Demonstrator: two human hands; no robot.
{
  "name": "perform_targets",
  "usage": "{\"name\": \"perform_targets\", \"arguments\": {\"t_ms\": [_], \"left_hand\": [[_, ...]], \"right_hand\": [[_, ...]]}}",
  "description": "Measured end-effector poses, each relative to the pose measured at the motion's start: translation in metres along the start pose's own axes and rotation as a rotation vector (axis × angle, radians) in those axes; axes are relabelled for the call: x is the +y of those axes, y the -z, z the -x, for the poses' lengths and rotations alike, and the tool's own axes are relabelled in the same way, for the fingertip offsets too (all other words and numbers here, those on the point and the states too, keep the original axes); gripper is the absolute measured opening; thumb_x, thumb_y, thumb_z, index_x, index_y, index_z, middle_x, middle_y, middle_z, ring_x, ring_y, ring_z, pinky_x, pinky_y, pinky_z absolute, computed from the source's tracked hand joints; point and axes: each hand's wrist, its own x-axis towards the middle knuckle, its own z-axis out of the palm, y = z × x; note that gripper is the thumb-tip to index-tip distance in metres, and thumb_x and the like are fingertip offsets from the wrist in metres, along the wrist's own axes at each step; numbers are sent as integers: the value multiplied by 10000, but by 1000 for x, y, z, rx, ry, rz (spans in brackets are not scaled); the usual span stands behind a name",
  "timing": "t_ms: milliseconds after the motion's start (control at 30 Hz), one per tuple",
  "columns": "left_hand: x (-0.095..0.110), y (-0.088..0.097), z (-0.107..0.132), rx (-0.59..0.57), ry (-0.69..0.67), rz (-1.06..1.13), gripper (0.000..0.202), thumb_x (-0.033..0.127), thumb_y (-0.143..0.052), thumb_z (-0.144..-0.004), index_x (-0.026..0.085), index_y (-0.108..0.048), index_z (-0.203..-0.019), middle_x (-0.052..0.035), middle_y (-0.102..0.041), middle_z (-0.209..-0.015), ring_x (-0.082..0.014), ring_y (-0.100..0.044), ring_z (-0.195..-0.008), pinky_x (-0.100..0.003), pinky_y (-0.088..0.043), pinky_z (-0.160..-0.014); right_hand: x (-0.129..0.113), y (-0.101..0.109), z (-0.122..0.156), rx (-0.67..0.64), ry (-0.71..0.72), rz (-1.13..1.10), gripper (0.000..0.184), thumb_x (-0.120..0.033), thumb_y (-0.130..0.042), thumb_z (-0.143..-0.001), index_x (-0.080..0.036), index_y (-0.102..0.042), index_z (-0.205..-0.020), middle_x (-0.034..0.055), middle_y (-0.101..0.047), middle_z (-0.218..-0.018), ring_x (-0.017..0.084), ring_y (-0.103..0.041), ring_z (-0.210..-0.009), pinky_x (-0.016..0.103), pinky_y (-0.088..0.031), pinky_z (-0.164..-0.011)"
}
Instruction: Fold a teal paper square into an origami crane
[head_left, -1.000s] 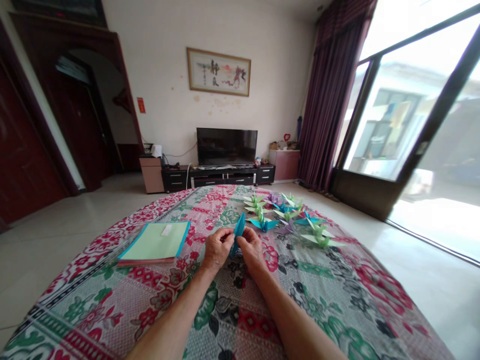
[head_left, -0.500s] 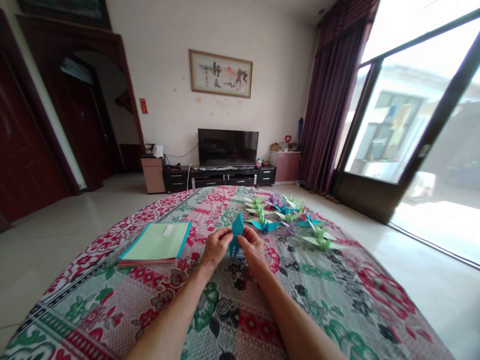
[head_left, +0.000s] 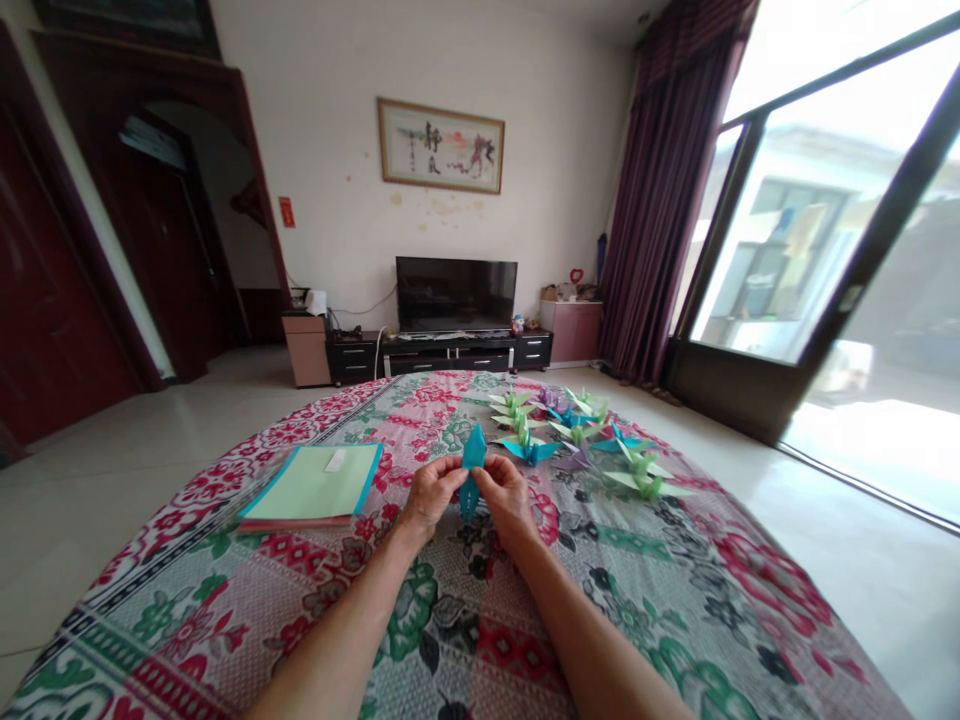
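A piece of blue origami paper point(head_left: 473, 447), folded into a narrow diamond, stands upright between my two hands above the middle of the table. My left hand point(head_left: 435, 492) pinches its left edge with thumb and fingertips. On the opposite edge, my right hand point(head_left: 505, 492) grips it the same way, and the thumbs nearly meet at its middle. The lower end of the paper points down toward the cloth. Beyond my right hand sit several finished paper cranes, among them a blue crane point(head_left: 531, 452), a light green crane point(head_left: 646, 484) and a purple crane point(head_left: 576, 457).
A stack of square paper point(head_left: 315, 484), light green on top with blue below, lies on the left with a small white piece point(head_left: 336, 460) on it. A flowered tablecloth point(head_left: 300, 600) covers the round table. A television point(head_left: 457, 295) stands beyond the far edge.
The lower part of the blue paper, spread into separate points before, now looks narrower and closer together. Both hands stay in nearly the same place.
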Motion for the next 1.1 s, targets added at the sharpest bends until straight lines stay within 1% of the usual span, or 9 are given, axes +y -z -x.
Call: {"name": "perform_targets", "arguments": {"t_ms": [133, 267, 467, 533, 600, 700, 867, 1000, 1100], "left_hand": [[-4, 1, 0, 27, -28, 49, 270, 313, -663, -613, 137, -639, -817, 1, -632, -664, -97, -523, -531, -199, -389, -504], [-8, 2, -1, 25, -51, 30, 271, 328, -663, -621, 146, -638, -821, 2, -640, -685, -99, -529, -547, -200, -398, -518], [-8, 3, 0, -12, -76, -13, 298, 339, -635, -661, 156, -651, -895, -9, -653, -730, -109, -534, -583, -199, -395, -533], [-5, 4, 1, -33, -86, -32, 308, 345, -621, -675, 154, -665, -913, -7, -649, -712, -107, -521, -571, -201, -391, -531], [-3, 3, 2, -47, -86, -40, 314, 357, -616, -678, 148, -678, -903, -3, -641, -679, -105, -509, -554, -205, -387, -527], [-2, 3, 3, -34, -65, -35, 314, 386, -632, -662, 140, -681, -851, 5, -626, -639, -103, -498, -524, -210, -381, -513], [-1, 3, 4, -1, -54, -47, 282, 397, -662, -631, 140, -657, -746, 29, -586, -576, -92, -476, -491, -207, -371, -495], [2, 0, 6, -10, -57, -12, 269, 384, -664, -621, 140, -645, -732, 34, -582, -577, -87, -466, -489, -202, -371, -491], [1, -1, 7, -29, -64, -2, 268, 389, -656, -632, 140, -635, -729, 26, -587, -591, -89, -468, -495, -200, -374, -490]], "right_hand": [[1, 1, 1, -45, -43, 94, 241, -362, -655, -638, -149, -629, -749, -5, -630, -638, 112, -537, -543, 214, -422, -502], [3, 2, 1, -31, -78, 116, 274, -388, -646, -639, -147, -655, -769, -5, -641, -628, 114, -529, -512, 213, -411, -470], [1, 3, 1, -59, -111, 72, 266, -385, -668, -627, -159, -672, -768, -15, -633, -603, 106, -507, -487, 213, -401, -460], [0, 4, 1, -78, -112, 49, 259, -389, -675, -623, -170, -673, -760, -20, -632, -606, 106, -508, -492, 217, -408, -471], [-1, 4, 1, -104, -116, 27, 262, -398, -679, -623, -176, -669, -760, -21, -634, -615, 109, -515, -502, 221, -418, -482], [-2, 4, 2, -142, -112, -10, 285, -403, -687, -618, -175, -655, -787, -17, -638, -648, 112, -529, -530, 222, -434, -502], [-3, 2, 5, -180, -120, -84, 290, -360, -713, -589, -180, -625, -799, -16, -634, -678, 117, -546, -557, 223, -445, -515], [-3, 1, 6, -162, -120, -140, 353, -283, -730, -557, -191, -592, -869, -29, -631, -686, 110, -550, -571, 204, -432, -510], [-4, 2, 5, -153, -150, -142, 367, -277, -716, -580, -180, -594, -913, -27, -633, -693, 96, -535, -546, 190, -408, -487]]}}
